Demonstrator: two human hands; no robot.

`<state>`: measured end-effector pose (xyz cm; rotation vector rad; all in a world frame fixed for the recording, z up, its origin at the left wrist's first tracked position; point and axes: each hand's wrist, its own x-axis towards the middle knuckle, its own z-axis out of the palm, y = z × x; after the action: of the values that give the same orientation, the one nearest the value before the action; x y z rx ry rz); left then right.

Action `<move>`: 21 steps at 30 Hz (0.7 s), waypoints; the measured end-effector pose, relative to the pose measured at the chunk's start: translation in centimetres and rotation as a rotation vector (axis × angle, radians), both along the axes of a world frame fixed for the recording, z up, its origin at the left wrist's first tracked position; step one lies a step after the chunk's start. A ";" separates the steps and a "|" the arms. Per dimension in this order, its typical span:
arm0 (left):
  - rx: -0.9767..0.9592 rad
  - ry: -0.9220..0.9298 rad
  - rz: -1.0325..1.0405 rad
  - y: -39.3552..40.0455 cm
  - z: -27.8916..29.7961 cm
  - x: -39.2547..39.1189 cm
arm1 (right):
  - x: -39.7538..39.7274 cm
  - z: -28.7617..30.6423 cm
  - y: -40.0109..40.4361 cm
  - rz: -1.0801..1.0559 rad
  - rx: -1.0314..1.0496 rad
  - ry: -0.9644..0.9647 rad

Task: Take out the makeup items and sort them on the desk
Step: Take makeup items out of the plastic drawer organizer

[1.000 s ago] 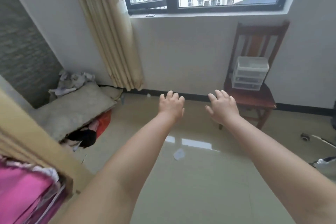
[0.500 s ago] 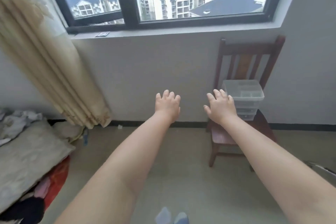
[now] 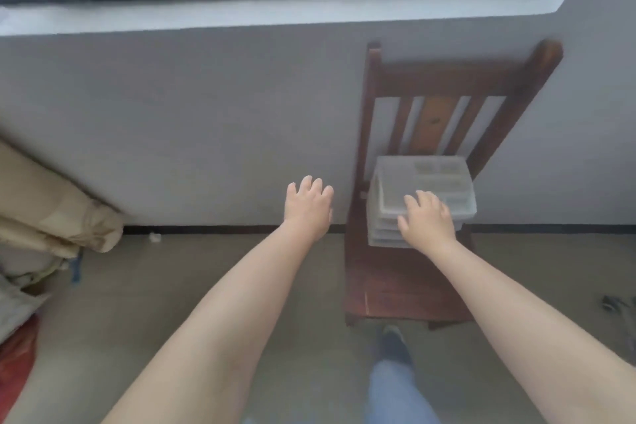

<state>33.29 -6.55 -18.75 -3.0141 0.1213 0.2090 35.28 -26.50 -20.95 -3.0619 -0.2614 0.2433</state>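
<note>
A translucent plastic drawer organizer stands on the seat of a dark wooden chair against the wall under the window. Its contents are too blurred to make out. My right hand is stretched out in front of the organizer's near left corner, fingers spread, holding nothing; whether it touches the box I cannot tell. My left hand hangs in the air to the left of the chair, fingers apart and empty.
A beige curtain end bunches at the left above the floor. Grey cloth and something red lie at the far left. My leg and dark shoe stand just before the chair. A dark small object lies on the floor at right.
The view has closed in on the chair and tilted down. My right hand now overlaps the organizer, where before it was left of it. Both hands stay empty.
</note>
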 end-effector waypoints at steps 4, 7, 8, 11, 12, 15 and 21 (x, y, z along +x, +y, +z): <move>-0.067 0.070 0.036 -5.3 -4.6 6.5 | 5.8 -4.2 -4.8 0.024 0.016 0.084; -0.119 0.077 0.007 -8.6 -7.7 9.8 | 7.8 -7.3 -7.6 -0.045 0.044 0.205; -0.143 0.112 -0.013 -9.4 -8.9 10.6 | 8.3 -8.6 -8.3 -0.076 0.042 0.250; -0.207 0.122 -0.047 -11.4 -12.8 12.1 | 9.6 -12.8 -9.7 -0.261 0.155 0.457; -0.208 0.129 -0.044 -11.7 -14.1 12.6 | 10.0 -14.2 -9.8 -0.357 0.247 0.520; -0.266 0.171 -0.054 -11.6 -16.8 13.6 | 11.1 -18.2 -8.7 -0.822 0.623 0.628; -0.268 0.017 -0.239 -10.0 -20.7 14.1 | 13.8 -22.2 -6.3 -1.606 1.654 0.674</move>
<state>47.39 -16.50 -39.47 -3.2222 0.5494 0.2091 49.09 -32.77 -43.16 -0.8228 1.2061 0.4766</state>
